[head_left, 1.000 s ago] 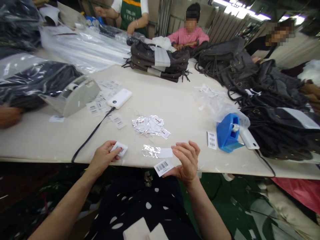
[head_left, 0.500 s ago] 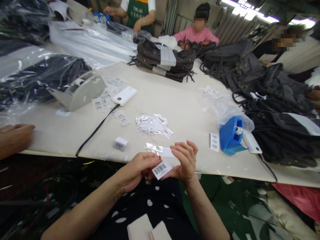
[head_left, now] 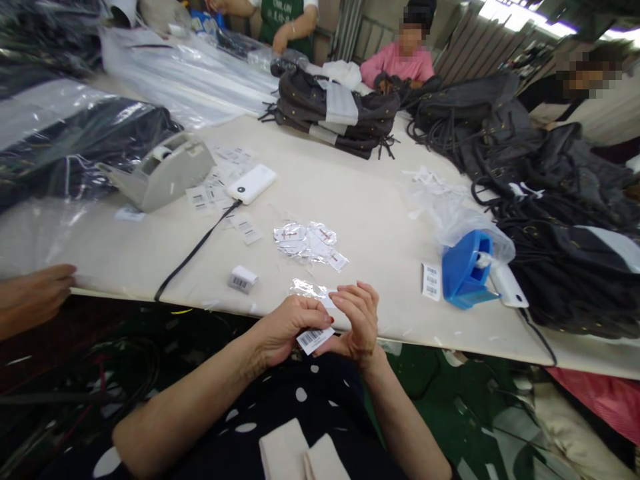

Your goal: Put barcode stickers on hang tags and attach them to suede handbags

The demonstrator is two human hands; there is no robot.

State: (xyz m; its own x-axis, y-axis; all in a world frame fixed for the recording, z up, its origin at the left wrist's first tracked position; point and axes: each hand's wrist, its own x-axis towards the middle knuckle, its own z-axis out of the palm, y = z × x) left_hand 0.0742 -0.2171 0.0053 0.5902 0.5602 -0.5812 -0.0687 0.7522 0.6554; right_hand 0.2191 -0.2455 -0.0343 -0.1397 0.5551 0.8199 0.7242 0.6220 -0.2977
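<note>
My left hand (head_left: 287, 328) pinches a small white barcode label (head_left: 313, 339) between thumb and fingers at the table's front edge. Close on its right is my right hand (head_left: 356, 323), its fingers raised and apart, with the thumb near the label's lower edge. Just beyond my hands lies a shiny clear packet (head_left: 306, 288) with a white strip. Farther in sits a pile of white tags in clear wrap (head_left: 307, 241). A small roll of barcode labels (head_left: 243, 279) stands to the left.
A grey tape dispenser (head_left: 175, 172), a white device (head_left: 253, 183) with a black cord and loose barcode labels are on the left. On the right stand a blue dispenser (head_left: 463, 273) and dark garments (head_left: 565, 267). Another person's hand (head_left: 37, 297) rests at the left edge.
My left hand has shifted slightly right with the label, which is now tilted and more covered by the thumb. My right hand has moved a little left. The view has shifted slightly.
</note>
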